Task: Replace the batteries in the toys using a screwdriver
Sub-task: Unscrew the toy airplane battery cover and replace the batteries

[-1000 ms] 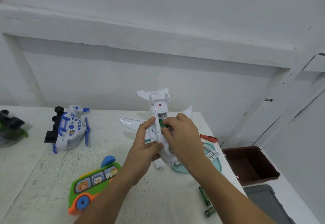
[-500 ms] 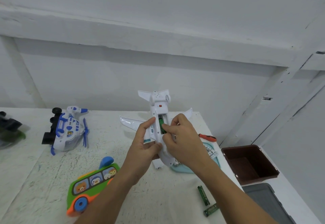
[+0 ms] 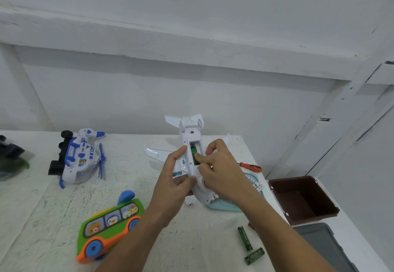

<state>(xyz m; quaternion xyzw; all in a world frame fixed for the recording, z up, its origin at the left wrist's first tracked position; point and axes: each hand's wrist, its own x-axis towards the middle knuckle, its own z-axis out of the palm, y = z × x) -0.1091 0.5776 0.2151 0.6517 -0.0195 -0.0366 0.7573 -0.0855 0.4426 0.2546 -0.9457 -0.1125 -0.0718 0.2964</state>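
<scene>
Green battery [image 3: 193,154] lies half hidden beneath right hand [image 3: 221,171] pressing it; left hand [image 3: 172,179] grips plane [image 3: 191,132].

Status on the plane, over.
Left grip holds plane. Right grip works battery into open bay. Two loose batteries on table, nothing blocking.

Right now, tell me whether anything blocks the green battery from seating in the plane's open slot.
Nothing visible does. The battery lies in the plane's uncovered slot, the right hand pressing on it, the left hand gripping the plane's body.
</scene>
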